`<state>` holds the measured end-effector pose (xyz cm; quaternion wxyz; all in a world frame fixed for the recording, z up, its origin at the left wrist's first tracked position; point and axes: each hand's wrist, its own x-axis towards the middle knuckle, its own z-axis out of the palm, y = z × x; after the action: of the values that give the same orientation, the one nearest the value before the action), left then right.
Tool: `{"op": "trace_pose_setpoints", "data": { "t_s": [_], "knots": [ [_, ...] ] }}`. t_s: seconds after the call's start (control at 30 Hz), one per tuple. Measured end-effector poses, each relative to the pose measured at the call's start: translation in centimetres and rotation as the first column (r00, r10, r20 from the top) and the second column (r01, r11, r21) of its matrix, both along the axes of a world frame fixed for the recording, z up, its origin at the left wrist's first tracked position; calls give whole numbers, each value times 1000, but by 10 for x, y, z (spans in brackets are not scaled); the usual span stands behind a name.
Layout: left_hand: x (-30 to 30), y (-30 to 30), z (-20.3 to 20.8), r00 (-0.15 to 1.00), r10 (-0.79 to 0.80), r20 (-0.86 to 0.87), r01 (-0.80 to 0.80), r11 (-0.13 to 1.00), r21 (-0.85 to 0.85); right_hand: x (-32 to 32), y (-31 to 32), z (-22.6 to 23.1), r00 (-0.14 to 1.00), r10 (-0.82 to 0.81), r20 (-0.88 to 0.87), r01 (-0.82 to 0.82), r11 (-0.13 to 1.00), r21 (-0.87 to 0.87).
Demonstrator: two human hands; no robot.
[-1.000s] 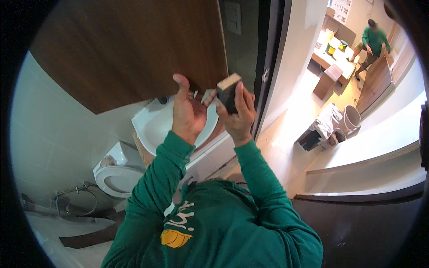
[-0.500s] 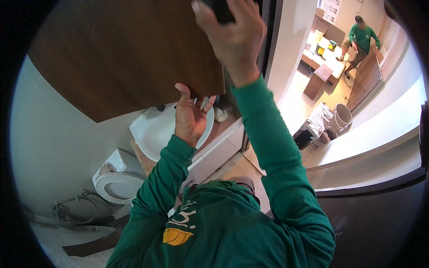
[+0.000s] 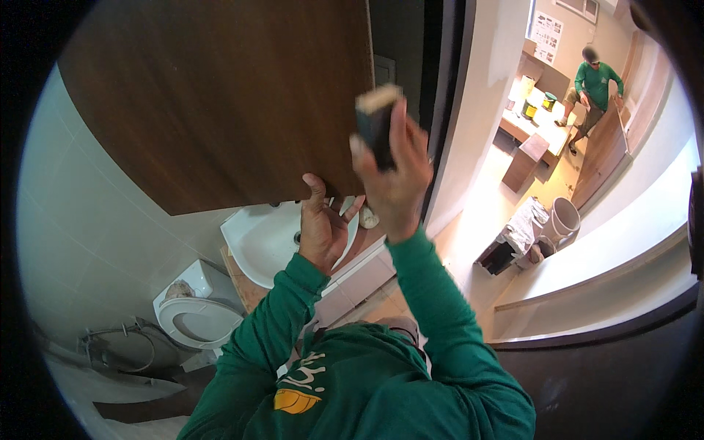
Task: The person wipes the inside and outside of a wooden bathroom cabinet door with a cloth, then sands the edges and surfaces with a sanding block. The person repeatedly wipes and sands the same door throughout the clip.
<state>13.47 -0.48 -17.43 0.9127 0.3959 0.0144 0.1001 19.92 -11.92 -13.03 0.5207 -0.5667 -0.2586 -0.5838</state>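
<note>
Gripping block [image 3: 376,138], right hand [image 3: 400,192], between thumb [image 3: 363,160] and fingers [image 3: 400,136]

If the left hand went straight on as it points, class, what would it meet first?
The left hand would probably meet the brown panel first, near its lower edge; they may already touch, depth being unclear.

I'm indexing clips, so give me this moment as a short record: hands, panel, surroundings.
Left hand: at the panel's lower edge, thumb in front; grip unclear
Right hand: grips a dark block with one pale side
Panel: brown, partly hiding the sink
Left of sink: toilet
Doorway side: bucket, another person in green
</note>
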Motion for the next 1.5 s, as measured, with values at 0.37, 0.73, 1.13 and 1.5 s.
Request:
{"op": "trace_pose_setpoints", "data": {
  "t_s": [0.37,0.73,1.13,1.5],
  "knots": [
    [3,0,-1,998,-55,-11,55,998,-36,21,-10,151,958,-124,259,156,982,-108],
    [-2,1,-1,999,-37,-29,38,999,37,-17,-5,-60,994,-60,-93,51,993,-103],
    [0,-4,0,997,-70,-22,69,996,-60,21,-12,188,980,54,190,-50,998,-23],
    [-19,-11,18,992,-79,-102,64,987,-149,-27,-2,-114,985,-53,-164,41,996,-74]
  ]
}}
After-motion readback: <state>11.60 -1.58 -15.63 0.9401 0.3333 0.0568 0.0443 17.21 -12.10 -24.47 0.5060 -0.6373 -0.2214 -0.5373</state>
